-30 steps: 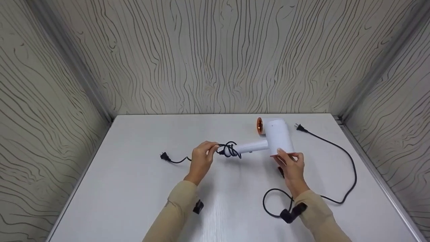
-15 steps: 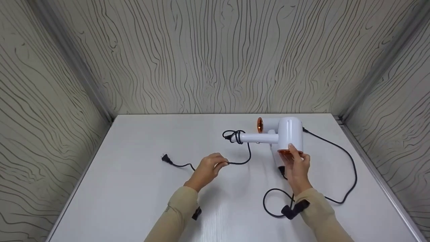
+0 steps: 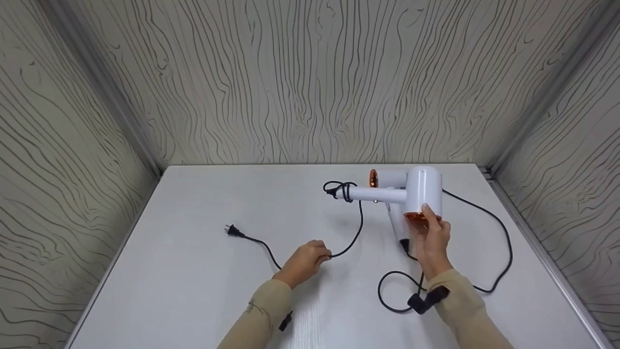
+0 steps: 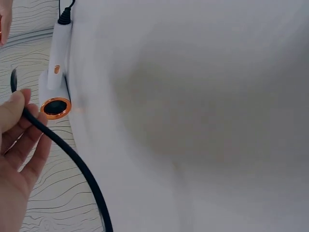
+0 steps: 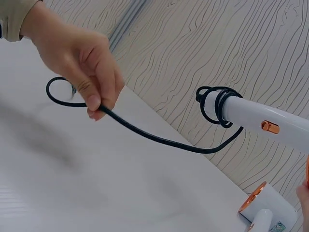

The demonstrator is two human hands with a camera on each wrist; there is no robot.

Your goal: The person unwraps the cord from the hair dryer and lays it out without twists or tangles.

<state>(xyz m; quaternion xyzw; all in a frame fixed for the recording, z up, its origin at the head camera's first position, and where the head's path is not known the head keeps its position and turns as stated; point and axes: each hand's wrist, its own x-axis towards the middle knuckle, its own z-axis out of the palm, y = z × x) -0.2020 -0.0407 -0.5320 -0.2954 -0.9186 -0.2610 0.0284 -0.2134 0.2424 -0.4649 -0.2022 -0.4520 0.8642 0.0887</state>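
My right hand (image 3: 432,242) holds a white hair dryer (image 3: 424,186) by the orange-rimmed end of its barrel, raised over the table with its handle pointing left. Black power cord (image 5: 223,106) is looped around the base of that handle. From the loops the cord hangs down to my left hand (image 3: 305,261), which pinches it between thumb and fingers; the left wrist view shows the pinched cord (image 4: 72,153) up close. Beyond my left hand it runs on to a two-pin plug (image 3: 234,230). A second white hair dryer (image 3: 391,179) lies behind, partly covered by the held one.
The second dryer's cord (image 3: 509,242) curves along the right side of the white table (image 3: 193,300) and makes a loop near my right sleeve. Wood-grain panels (image 3: 310,87) stand behind and at both sides.
The held dryer has moved right and slightly away. My left hand has left the handle's end, sliding down and toward the front along the cord; one stretch of cord now hangs free of the loops.
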